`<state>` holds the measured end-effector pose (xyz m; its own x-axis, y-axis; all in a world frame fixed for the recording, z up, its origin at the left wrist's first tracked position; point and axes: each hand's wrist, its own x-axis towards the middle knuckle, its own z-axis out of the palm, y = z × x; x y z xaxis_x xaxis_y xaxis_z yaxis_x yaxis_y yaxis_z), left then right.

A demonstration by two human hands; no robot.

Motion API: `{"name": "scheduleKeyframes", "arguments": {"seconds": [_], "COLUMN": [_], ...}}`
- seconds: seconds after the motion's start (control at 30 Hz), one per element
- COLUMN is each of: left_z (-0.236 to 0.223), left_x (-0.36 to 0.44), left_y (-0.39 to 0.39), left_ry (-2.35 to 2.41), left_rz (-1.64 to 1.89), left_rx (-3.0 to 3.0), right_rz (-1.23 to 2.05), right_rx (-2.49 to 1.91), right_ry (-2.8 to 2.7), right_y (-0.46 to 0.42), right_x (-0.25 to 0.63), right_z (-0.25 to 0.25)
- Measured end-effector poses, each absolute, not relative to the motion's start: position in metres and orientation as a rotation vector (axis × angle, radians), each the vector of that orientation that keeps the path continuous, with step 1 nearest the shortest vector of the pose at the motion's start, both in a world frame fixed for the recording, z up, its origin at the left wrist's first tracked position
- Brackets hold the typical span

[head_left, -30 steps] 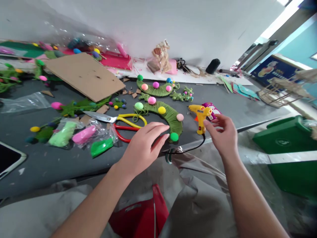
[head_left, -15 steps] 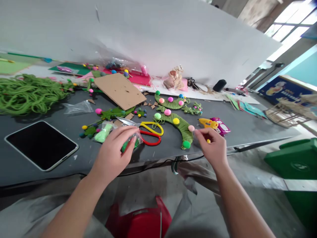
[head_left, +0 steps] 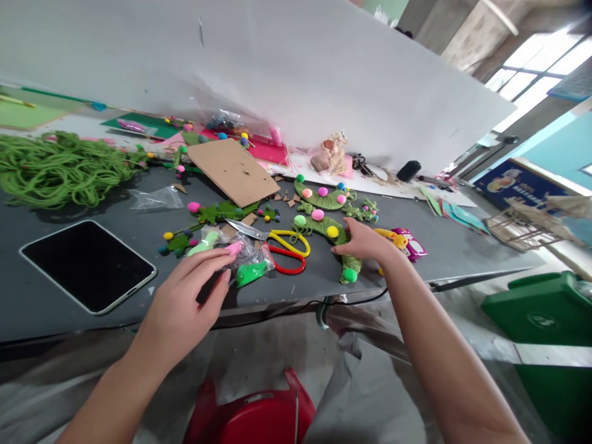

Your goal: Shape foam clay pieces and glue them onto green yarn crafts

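Note:
My right hand lies across a green yarn-wrapped crescent, thumb on its inner side and fingers on the outer side. Pink, yellow and green balls dot this crescent; part of it is hidden under the hand. My left hand is open over the table's front edge, its fingertips beside a pink clay lump in clear plastic. Green clay in a bag lies just right of those fingers. Scissors with one yellow and one red handle rest between both hands, blades pointing left.
A tablet lies at the left, with green yarn behind it. Brown cardboard sits mid-table, near a second crescent. A yellow glue gun and a purple packet are at the right. A cable runs along the front edge.
My right hand has moved left and over the crescent, covering its lower pink ball. My left hand has drawn back left and down, uncovering the pink and green clay. The view has shifted slightly.

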<state>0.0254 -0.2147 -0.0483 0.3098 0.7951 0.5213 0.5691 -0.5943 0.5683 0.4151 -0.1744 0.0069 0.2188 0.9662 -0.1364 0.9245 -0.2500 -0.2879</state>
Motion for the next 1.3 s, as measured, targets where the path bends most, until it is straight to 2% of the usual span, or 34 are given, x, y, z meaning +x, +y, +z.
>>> {"name": "scheduleKeyframes", "arguments": {"seconds": [0.23, 0.4, 0.7, 0.9, 1.1, 1.3], "left_z": [-0.050, -0.038, -0.028, -0.012, 0.002, -0.022], "left_x": [0.032, 0.057, 0.132, 0.127, 0.113, 0.091], "left_y": [-0.213, -0.211, -0.165, -0.165, -0.166, -0.195], "left_ry": [1.219, 1.202, 1.278, 1.238, 1.156, 0.923], "left_rz": [1.174, 1.133, 0.957, 0.775, 0.646, 0.802], "left_rx": [2.307, 2.226, 2.007, 2.055, 2.245, 2.329], "right_rz": [-0.014, -0.147, -0.100, 0.031, 0.282, 0.389], "right_rx": [-2.347, -2.272, -2.076, -2.150, -2.139, -1.956], "right_ry": [-1.808, -1.774, -1.810, -1.711, -1.666, -1.925], "right_y": [-0.192, -0.205, -0.220, -0.206, -0.144, -0.046], "right_x": [0.392, 0.388, 0.377, 0.391, 0.406, 0.326], "right_z": [0.019, 0.035, 0.041, 0.043, 0.052, 0.057]}}
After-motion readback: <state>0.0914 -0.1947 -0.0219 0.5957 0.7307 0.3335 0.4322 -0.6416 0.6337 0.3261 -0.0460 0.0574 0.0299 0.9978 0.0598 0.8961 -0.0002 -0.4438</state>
